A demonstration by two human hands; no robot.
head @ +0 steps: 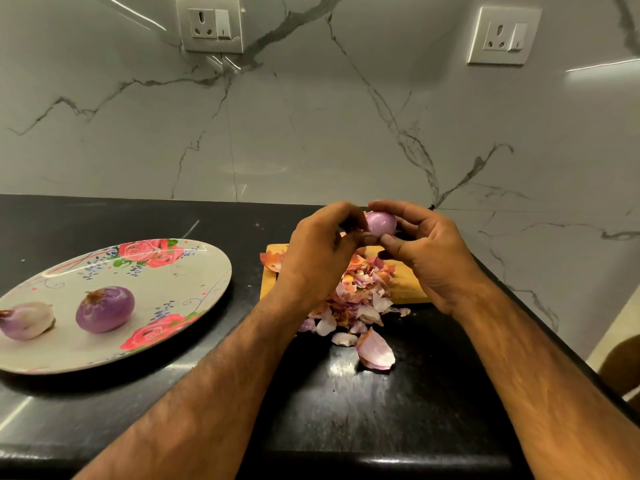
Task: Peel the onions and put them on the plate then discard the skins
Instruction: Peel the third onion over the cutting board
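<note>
While the left hand (318,251) and right hand (429,252) pinch it with curled fingers above the skins (360,301), the onion (380,223) looks firm, light, probably slippery; best cupped round its middle. Plate (194,271) sits left.

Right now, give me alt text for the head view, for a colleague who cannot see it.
A left hand and right hand grip a purple onion above a cutting board heaped with skins on a black counter. At left, two peeled onions lie on a floral plate.
</note>
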